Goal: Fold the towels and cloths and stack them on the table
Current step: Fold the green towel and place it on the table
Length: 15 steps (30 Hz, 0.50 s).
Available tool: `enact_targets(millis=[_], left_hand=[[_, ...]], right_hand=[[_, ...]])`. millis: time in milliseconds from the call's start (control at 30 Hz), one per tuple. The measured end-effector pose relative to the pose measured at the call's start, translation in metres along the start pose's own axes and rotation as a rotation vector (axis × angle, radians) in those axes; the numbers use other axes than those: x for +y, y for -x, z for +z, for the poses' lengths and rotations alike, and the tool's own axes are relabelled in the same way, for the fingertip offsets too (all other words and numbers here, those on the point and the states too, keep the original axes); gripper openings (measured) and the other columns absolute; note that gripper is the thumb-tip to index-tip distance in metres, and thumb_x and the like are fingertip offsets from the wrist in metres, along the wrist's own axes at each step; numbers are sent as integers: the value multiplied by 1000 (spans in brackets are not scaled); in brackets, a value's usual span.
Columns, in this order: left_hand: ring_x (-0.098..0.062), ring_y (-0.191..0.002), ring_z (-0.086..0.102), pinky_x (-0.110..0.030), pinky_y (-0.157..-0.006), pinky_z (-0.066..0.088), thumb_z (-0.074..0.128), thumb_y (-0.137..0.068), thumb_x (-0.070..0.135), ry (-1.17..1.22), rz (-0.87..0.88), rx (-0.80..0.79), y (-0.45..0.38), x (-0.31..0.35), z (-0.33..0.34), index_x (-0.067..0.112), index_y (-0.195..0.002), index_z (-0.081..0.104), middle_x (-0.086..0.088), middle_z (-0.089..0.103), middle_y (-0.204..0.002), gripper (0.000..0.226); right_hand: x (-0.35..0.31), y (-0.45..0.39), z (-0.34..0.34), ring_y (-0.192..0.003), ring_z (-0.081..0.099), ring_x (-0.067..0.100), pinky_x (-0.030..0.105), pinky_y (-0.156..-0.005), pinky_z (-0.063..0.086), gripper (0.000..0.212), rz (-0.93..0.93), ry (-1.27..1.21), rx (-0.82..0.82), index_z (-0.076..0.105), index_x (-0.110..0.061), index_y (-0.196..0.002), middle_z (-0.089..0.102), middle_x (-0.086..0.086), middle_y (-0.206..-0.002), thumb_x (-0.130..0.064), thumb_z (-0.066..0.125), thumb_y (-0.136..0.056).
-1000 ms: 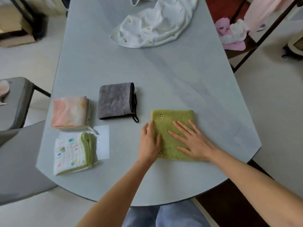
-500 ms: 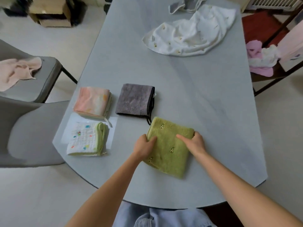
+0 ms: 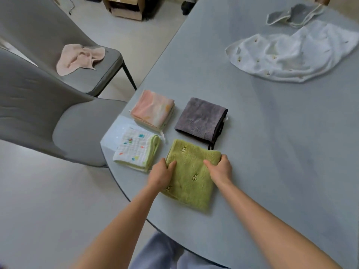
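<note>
We hold the green towel (image 3: 191, 174) with both hands. It is folded and lies flat on the desk (image 3: 272, 144), close to the near edge. Our left hand (image 3: 160, 174) grips its left side, with the thumb on top and the fingers curled around the edge. Our right hand (image 3: 221, 168) grips the far right corner the same way. Both hands are closed on the towel.

The towel is a little longer one way. Its long side runs from near us to far from us, and it leans a bit to the left at the far end. Our hands sit on the far half, one on each side, so the near half sticks out toward us.

Three folded cloths lie close by. The gray cloth (image 3: 201, 119) is just past the green towel, and its black loop almost touches the towel's far edge. The white cloth with colored spots (image 3: 137, 152) is just to the left, next to our left hand. The pink cloth (image 3: 153, 109) is farther off on the left. We think the towel goes with these, so a short move away from us or to the left would do it. Both hands are equally close.

Far off on the right, a big white cloth (image 3: 291, 55) lies in a heap, not folded yet. Another pink cloth (image 3: 79, 59) waits on a chair (image 3: 108, 74).
</note>
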State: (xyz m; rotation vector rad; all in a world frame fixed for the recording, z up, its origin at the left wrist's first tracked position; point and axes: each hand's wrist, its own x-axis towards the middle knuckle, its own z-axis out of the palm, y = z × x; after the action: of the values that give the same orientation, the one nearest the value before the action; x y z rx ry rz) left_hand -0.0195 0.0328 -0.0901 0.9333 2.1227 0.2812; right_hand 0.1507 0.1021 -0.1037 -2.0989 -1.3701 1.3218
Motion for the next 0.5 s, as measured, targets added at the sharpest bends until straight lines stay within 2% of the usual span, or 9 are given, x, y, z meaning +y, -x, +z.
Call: enact_targets(millis=[67, 167, 267, 367, 500], left_hand=[[-30, -92, 59, -38, -75, 47, 41, -98, 49, -111, 22, 41, -2, -4, 1, 12, -94, 42, -11, 61, -102, 37], [-31, -91, 61, -38, -73, 46, 36, -98, 51, -264, 83, 77, -5, -2, 4, 15, -92, 39, -8, 61, -99, 37], [-29, -96, 60, -37, -75, 46, 39, -98, 50, -322, 118, 13, -4, 2, 2, 14, -97, 41, -7, 61, -105, 35], [-26, -102, 59, -37, -81, 49, 44, -96, 43, -346, 184, -67, -3, -3, -21, 13, -113, 51, -6, 61, -114, 35], [-24, -101, 59, -33, -79, 46, 46, -96, 40, -255, 255, -35, -2, -16, -87, 18, -113, 59, -3, 62, -114, 31]], right_hand=[[-2, 1, 5, -97, 61, 30, 30, -73, 40, 41, -15, 49, 20, 52, -2, -108, 65, 15, -107, -21, 75, -80], [-6, 0, 5, -103, 60, 33, 35, -80, 44, 46, 12, 136, 58, 49, -2, -111, 63, 18, -112, -24, 74, -81], [-10, 5, -3, -111, 55, 33, 39, -83, 45, 49, -1, 303, 163, 46, -6, -117, 58, 15, -120, -26, 72, -81], [-23, 20, -3, -110, 52, 31, 42, -85, 44, 35, -231, 401, 323, 51, -11, -114, 57, 11, -116, -20, 66, -83], [-75, 44, 28, -86, 60, 25, 35, -69, 46, 7, -446, 372, 203, 60, -14, -95, 67, 3, -93, -15, 57, -89]])
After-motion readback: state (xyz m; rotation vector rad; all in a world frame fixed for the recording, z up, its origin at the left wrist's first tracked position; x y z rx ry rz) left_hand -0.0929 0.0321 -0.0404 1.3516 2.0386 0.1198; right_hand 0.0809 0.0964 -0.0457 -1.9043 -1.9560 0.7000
